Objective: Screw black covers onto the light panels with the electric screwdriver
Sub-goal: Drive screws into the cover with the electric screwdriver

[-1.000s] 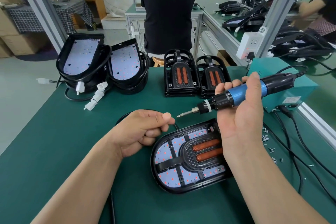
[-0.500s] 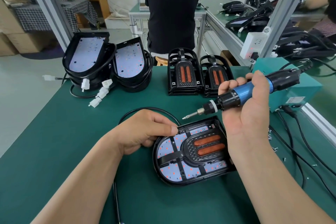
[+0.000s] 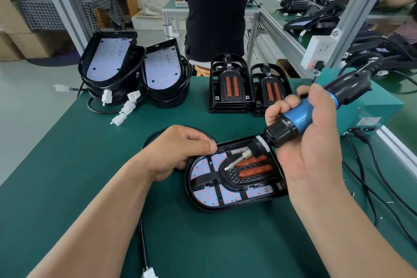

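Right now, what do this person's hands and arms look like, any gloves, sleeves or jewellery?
The left hand and the right hand are bare: no gloves, no rings visible. Both forearms are uncovered to the frame's edge, with no sleeves, watch or wristbands in view.

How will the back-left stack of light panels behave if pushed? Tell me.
Probably tips or slides: the top panel sits tilted on the others. Its loose white plugs would likely drag and snag.
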`<action>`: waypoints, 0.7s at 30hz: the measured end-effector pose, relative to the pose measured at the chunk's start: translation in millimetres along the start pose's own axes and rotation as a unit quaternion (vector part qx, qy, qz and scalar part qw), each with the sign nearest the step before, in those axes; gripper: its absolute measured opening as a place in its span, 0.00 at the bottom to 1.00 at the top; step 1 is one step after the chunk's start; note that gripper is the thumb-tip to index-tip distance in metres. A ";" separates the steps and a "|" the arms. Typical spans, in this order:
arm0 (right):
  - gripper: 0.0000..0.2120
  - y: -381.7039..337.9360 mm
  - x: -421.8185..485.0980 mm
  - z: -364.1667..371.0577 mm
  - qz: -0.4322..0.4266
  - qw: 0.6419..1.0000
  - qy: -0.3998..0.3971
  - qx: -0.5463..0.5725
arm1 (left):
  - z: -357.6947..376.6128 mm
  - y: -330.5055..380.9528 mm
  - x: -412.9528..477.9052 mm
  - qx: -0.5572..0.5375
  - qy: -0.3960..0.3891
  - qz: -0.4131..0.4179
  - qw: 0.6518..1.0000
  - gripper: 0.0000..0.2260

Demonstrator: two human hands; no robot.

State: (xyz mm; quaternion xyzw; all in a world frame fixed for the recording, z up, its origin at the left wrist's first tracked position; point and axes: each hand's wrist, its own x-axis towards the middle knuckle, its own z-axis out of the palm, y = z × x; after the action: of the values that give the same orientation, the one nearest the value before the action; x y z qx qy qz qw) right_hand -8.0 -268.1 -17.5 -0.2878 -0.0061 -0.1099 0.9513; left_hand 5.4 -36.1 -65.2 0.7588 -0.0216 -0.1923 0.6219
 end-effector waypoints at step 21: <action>0.10 14.5 -23.8 -9.8 0.013 0.992 -0.052 -0.113 | 3.0 1.2 -1.0 -0.003 0.008 0.001 1.000 0.10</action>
State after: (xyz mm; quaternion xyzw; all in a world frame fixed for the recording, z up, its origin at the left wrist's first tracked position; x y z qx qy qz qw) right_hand -28.6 -256.8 -35.4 -0.3990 -0.0396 -0.0819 0.9124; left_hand 3.8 -38.9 -64.3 0.7582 -0.0167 -0.1861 0.6247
